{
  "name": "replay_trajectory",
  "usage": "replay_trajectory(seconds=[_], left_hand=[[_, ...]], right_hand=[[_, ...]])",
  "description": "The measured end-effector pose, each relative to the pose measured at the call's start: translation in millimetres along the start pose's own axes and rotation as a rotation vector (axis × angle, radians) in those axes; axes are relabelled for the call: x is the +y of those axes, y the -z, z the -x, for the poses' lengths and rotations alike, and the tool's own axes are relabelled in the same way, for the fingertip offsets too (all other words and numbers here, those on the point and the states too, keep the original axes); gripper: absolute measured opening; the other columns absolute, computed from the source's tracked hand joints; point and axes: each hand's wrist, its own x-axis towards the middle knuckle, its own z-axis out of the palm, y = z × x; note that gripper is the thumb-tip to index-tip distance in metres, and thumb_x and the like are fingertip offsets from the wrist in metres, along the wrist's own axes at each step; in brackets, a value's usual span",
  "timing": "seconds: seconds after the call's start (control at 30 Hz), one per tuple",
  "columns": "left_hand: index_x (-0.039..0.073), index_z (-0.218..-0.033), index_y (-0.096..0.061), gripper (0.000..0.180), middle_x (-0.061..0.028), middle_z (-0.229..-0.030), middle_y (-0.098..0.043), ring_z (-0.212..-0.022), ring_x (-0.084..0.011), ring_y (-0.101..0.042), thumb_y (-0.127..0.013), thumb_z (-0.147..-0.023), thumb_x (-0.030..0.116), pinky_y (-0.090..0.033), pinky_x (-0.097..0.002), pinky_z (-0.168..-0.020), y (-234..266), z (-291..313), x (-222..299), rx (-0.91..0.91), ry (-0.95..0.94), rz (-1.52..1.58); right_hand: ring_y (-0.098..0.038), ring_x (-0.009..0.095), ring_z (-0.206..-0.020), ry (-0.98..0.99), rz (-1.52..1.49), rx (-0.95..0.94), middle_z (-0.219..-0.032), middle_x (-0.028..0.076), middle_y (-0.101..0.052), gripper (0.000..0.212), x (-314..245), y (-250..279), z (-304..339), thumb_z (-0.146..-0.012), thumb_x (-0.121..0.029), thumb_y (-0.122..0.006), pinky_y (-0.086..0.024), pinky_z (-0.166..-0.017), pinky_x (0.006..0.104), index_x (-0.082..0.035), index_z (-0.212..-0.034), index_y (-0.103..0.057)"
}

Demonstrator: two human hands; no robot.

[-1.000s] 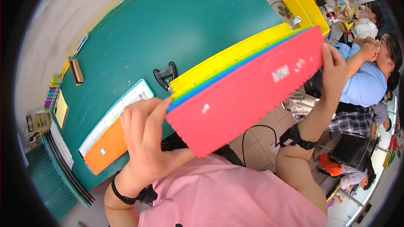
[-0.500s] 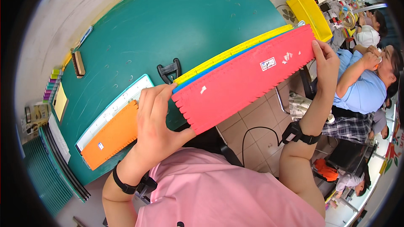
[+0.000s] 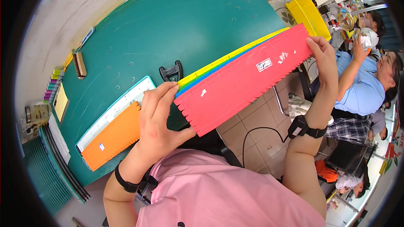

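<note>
Between my hands is a stack of long, flat strips with toothed edges, the red strip (image 3: 246, 77) on top. Along its far edge show a blue strip (image 3: 227, 66), a thin line of green and a yellow strip (image 3: 233, 54) with ruler-like marks. My left hand (image 3: 158, 120) is closed on the stack's left end, thumb at the near corner and fingers at the far one. At the other end my right hand (image 3: 323, 56) pinches the red strip's edge; whether it also grips the lower strips is hidden. Beside my left hand lies an orange toothed strip (image 3: 111, 136) over a white ruler-like strip (image 3: 122, 105).
A black clamp-like piece (image 3: 171, 72) and several small hooks lie on the green table (image 3: 168, 21). Near the wall are a wooden-backed block (image 3: 79, 65) and a yellow pad (image 3: 61, 102). To the right stand a yellow bin (image 3: 310, 14) and a seated co-worker (image 3: 362, 88).
The stack has shifted slightly and its strips have slid apart a little, so green now shows between yellow and blue. My right hand has moved slightly left. The co-worker's hands have moved.
</note>
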Motion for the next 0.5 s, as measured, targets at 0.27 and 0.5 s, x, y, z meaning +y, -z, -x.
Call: replay_trajectory(seconds=[0.27,0.5], left_hand=[[-0.005,-0.133,-0.053,0.090,-0.0212,-0.129,-0.060,-0.104,-0.0360,-0.059,-0.089,-0.052,0.011,-0.048,-0.0451,-0.090,3,0,1,-0.038,0.009,-0.002],[-0.006,-0.134,-0.052,0.092,-0.0163,-0.106,-0.063,-0.089,-0.0318,-0.058,-0.093,-0.054,0.016,-0.046,-0.0427,-0.080,10,-3,10,-0.069,0.026,-0.080]], right_hand=[[-0.061,0.007,-0.083,-0.003,0.004,-0.002,-0.095,0.003,-0.070,0.027,-1,2,-1,-0.098,-0.020,-0.069,-0.045,-0.076,0.0225,0.003,-0.111,-0.068],[-0.060,0.007,-0.086,-0.010,-0.033,0.000,-0.096,0.002,-0.069,0.025,-7,10,8,-0.100,-0.021,-0.066,-0.045,-0.079,0.0228,0.001,-0.111,-0.067]])
